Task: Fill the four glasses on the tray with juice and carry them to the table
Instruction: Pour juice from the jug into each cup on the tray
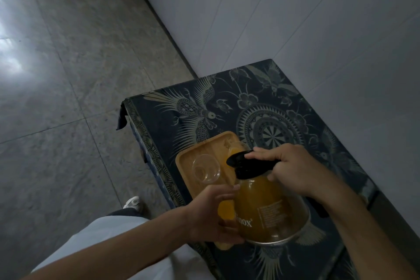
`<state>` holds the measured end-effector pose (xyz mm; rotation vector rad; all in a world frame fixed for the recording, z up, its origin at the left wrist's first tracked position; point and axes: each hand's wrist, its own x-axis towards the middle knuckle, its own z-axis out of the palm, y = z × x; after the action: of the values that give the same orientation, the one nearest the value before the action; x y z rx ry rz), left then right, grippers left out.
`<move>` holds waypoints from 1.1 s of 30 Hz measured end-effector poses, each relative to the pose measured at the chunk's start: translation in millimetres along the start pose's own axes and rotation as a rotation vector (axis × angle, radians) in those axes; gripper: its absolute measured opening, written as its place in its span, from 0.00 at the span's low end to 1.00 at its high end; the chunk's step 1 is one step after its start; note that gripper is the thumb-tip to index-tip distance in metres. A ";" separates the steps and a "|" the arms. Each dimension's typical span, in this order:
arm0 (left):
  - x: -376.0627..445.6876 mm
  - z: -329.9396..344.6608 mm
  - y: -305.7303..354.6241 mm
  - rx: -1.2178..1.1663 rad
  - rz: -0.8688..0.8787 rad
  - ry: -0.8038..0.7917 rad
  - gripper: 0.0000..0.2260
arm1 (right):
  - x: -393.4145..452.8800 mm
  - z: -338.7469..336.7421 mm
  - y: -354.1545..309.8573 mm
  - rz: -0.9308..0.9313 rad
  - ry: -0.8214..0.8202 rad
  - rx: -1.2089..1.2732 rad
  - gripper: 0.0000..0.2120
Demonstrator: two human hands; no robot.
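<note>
A wooden tray (185, 161) sits on a small table covered by a dark patterned cloth (261, 98), at the cloth's near left edge. On the tray's left part stands an empty glass (206, 168). Near the tray's front end, the left hand (214, 213) curls around a glass of orange juice (225, 210). Over the tray's right side hangs a tilted glass jug (270, 209) of juice, black lid (246, 165) toward the tray's far end. The right hand (288, 168) is wrapped tightly around the jug's black handle. Other glasses lie hidden behind the jug.
</note>
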<state>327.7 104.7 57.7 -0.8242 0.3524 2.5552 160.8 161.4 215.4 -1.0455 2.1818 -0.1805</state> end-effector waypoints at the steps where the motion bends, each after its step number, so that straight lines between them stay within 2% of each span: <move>1: -1.2 -2.1 1.0 -0.002 -0.007 -0.001 0.29 | 3.3 0.7 -1.8 0.003 -0.008 -0.007 0.35; 12: -9.7 -18.4 12.2 -0.070 -0.109 -0.067 0.34 | 29.0 3.8 -22.9 0.072 -0.100 -0.076 0.34; 28: -14.4 -27.3 11.3 -0.116 -0.208 -0.089 0.33 | 35.5 8.6 -35.8 0.168 -0.183 -0.088 0.36; 33: -14.3 -28.9 10.1 -0.124 -0.228 -0.101 0.37 | 36.4 11.4 -37.0 0.185 -0.177 -0.101 0.35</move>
<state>347.7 80.7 44.5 -0.7303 0.0641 2.4114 175.9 112.1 202.3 -0.8726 2.1290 0.1042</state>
